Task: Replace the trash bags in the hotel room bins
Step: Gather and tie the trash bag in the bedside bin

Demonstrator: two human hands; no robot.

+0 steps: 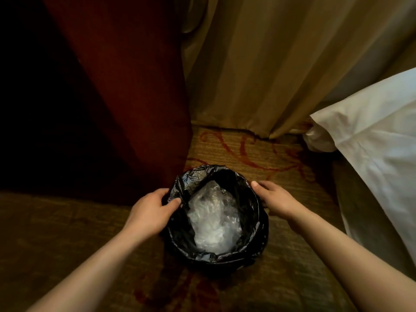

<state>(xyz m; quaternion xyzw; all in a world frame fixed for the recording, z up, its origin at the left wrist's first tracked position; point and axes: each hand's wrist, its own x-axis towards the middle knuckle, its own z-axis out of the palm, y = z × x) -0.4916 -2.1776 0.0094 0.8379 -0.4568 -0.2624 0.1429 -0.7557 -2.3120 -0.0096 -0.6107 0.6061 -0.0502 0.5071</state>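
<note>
The left hand (150, 210) is pinching the black bag (198, 176) at the rim of the bin (261, 244) on the carpet (247, 149), the right hand (274, 199) resting on the opposite rim — grip unclear — so lifting both sides evenly should keep the plastic (211, 219) inside.

We can't see the bin itself, the black bag (248, 212) covers it all. The left grip (150, 210) has fingertips tucked behind the bag's edge. The right grip (275, 199) has fingers dropping past the rim, so we can't tell if it's holding. No clue what the crumpled clear stuff (211, 219) inside is. The white bedding (371, 143) runs off the right edge.
</note>
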